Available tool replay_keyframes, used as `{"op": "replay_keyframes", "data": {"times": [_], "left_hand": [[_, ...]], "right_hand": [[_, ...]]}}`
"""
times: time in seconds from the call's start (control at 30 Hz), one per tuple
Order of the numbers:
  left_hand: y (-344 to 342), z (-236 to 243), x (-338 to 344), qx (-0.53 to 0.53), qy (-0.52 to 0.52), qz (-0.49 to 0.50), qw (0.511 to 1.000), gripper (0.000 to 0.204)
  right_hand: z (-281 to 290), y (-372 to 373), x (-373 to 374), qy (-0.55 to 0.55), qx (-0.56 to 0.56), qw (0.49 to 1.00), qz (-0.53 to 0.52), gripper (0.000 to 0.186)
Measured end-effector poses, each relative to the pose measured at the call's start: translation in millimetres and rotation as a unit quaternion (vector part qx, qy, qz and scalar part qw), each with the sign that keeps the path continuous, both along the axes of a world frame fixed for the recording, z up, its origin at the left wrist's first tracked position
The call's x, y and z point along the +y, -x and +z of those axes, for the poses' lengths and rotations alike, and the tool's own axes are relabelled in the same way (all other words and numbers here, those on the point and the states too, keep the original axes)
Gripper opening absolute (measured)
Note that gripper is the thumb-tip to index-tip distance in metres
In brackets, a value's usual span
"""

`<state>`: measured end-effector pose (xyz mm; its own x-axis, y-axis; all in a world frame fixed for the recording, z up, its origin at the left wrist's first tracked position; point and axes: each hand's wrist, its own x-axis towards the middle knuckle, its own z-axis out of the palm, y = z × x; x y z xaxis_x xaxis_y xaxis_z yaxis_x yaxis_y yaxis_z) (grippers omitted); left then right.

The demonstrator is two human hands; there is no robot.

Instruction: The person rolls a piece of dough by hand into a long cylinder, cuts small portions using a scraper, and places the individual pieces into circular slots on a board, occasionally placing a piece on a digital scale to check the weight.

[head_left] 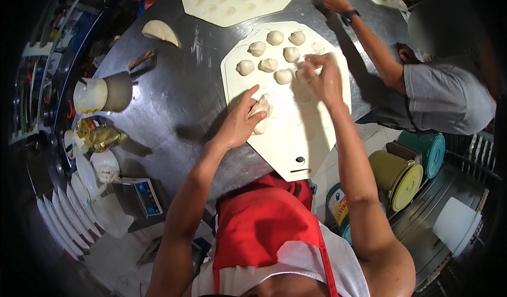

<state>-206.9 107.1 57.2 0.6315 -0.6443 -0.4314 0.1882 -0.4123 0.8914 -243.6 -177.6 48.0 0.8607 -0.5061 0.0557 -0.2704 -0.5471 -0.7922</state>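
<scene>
My left hand [237,123] is closed around a lump of dough [261,107], holding it at the left edge of a pale eight-sided board [282,144]. Over the board's right side is my right hand [326,80], its bent fingers and thumb apart. Just beneath its thumb lies a dough ball [302,76], partly covered. Several more dough balls [283,76] rest in loose rows on the board's far half. Faint round marks show on the board's surface near my right wrist.
A steel table [158,101] carries a dough piece [160,31], a handled pot [91,95], a gold packet [104,137] and a scale [105,166]. Another board [237,1] lies beyond. At right, a co-worker's arm [375,49] reaches across; lidded buckets [393,173] stand below.
</scene>
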Motion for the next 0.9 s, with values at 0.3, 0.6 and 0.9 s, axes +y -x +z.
{"op": "replay_keyframes", "data": {"times": [0.3, 0.6, 0.9], "left_hand": [[7, 55, 44, 0.042, -0.002, -0.125, 0.991, 0.025], [35, 90, 31, -0.272, 0.016, -0.130, 0.953, 0.026], [0, -42, 2, -0.331, -0.106, -0.209, 0.914, 0.048]], "right_hand": [[92, 42, 129, -0.237, 0.058, 0.962, 0.126, 0.025], [123, 69, 165, -0.134, 0.064, 0.988, 0.035, 0.039], [89, 30, 105, -0.190, 0.017, 0.975, 0.110, 0.034]]}}
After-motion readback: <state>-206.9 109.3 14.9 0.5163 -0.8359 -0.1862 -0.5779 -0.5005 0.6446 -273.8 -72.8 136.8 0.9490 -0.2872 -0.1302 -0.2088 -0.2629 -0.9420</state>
